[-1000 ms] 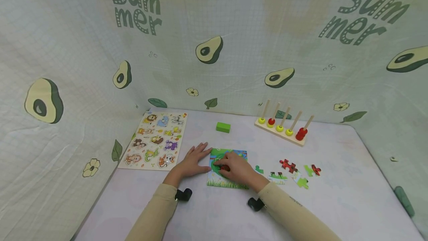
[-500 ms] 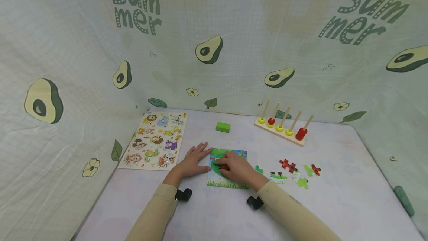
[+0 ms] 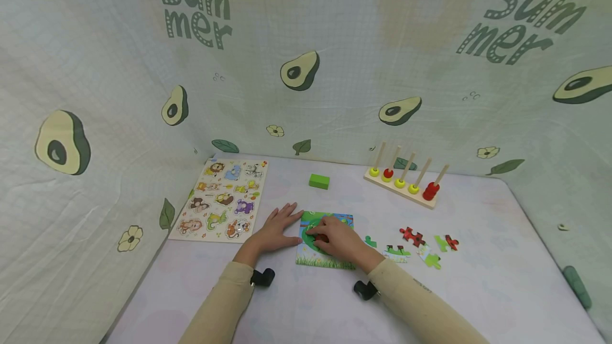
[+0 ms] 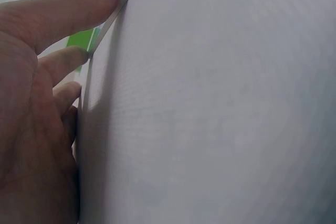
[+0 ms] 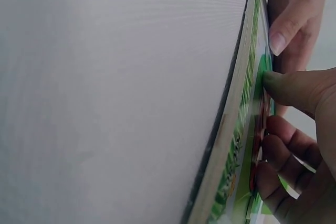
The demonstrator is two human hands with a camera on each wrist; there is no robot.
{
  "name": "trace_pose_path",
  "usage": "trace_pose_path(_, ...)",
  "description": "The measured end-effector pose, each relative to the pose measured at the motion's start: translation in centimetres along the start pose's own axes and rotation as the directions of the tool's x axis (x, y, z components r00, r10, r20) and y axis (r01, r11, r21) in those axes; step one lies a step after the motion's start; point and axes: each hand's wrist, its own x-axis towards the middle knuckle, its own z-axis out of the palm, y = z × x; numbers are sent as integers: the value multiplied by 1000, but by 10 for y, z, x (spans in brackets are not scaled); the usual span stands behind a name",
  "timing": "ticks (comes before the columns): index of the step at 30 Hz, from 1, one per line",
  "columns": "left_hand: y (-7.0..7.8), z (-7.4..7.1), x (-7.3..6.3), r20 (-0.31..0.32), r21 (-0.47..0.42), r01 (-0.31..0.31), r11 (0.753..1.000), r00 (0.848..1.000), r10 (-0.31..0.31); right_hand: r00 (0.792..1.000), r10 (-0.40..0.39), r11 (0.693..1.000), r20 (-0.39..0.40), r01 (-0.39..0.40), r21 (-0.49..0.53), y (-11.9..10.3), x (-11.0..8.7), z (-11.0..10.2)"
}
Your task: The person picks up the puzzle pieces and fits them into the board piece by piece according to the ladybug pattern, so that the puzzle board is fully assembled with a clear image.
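A small square jigsaw puzzle board with a grass-and-sky picture lies flat in front of the person. Along its left side, the left hand rests palm down with spread fingers, and its thumb touches the board's edge in the left wrist view. Over the board's middle, the right hand has its thumb and curled fingertips down around a red puzzle piece. Seen from the right wrist, the right thumb and fingers meet the printed surface on either side of that piece, partly hiding it.
Several loose puzzle pieces lie to the right of the board. A wooden animal puzzle lies back left, and a green block sits behind the board. The peg stacker with red and yellow beads stands back right.
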Motion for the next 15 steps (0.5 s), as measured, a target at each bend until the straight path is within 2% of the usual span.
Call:
trace_pose_path(9,-4,5,2,4,9,15,1000,1000,-15,999,-31,999,18,31,28,1,-1,-2)
trace_pose_path(15,-4,4,2,-1,11,15,1000,1000,-15,998,-55,998,-11,55,22,1,-2,-2)
